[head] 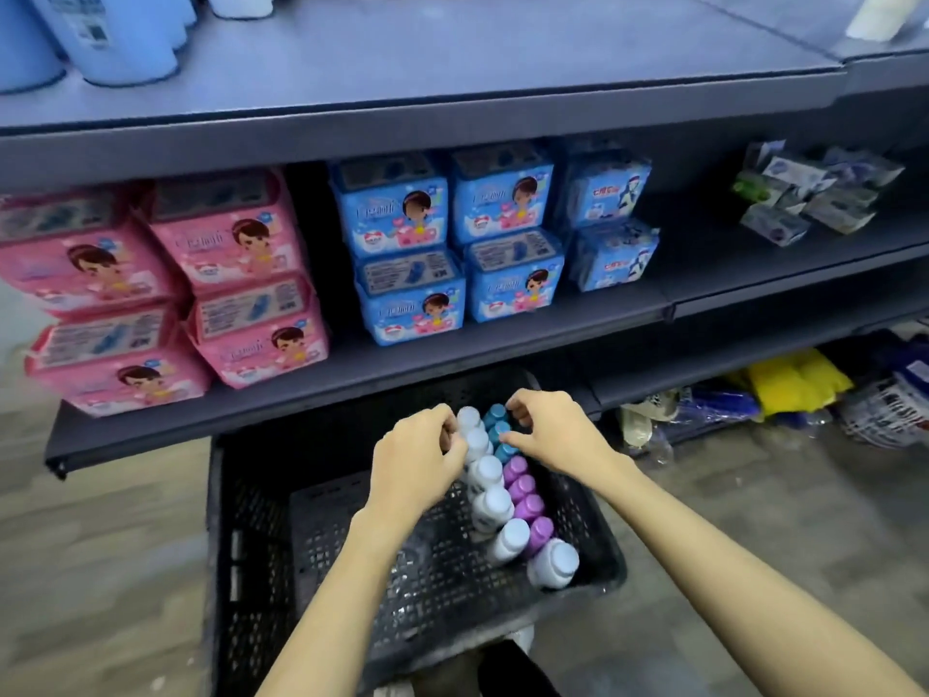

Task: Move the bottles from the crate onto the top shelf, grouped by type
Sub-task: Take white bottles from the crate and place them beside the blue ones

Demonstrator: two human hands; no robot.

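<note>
A black plastic crate stands on the floor under the shelves. Along its right side stand several white bottles, several purple-capped bottles and three teal-capped bottles in rows. My left hand is curled around the far white bottles at the back of the row. My right hand hovers over the teal-capped bottles, fingers bent around them, thumb touching one cap. The top shelf is grey, with blue bottles at its far left.
The middle shelf holds pink packs at left, blue packs in the middle and small packets at right. Yellow and blue bags lie on the floor at right. A white bottle stands at top right.
</note>
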